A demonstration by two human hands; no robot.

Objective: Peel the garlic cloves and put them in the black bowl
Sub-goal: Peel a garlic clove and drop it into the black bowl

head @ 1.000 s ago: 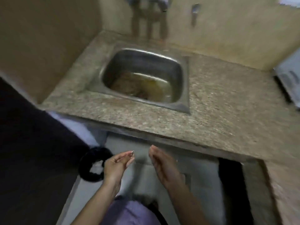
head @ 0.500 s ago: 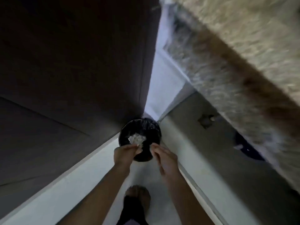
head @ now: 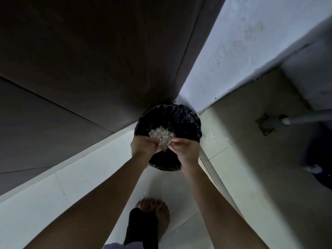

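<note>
A round bin lined with a black plastic bag [head: 181, 119] stands on the floor in the corner. Both my hands are held together just above its near side. My left hand [head: 143, 147] holds a pale clump of garlic skins [head: 161, 135] with curled fingers. My right hand [head: 186, 149] pinches the same clump from the right. No garlic cloves and no black bowl are in view.
A dark door panel [head: 89, 69] fills the left, and a white wall [head: 242, 51] rises behind the bin. A grey pipe [head: 305, 118] enters the floor at the right. My bare foot [head: 154, 216] stands on the pale floor tiles below my arms.
The view swung from the sink and counter down to the floor bin. Both hands moved over the bin and closed in on the clump of garlic skins.
</note>
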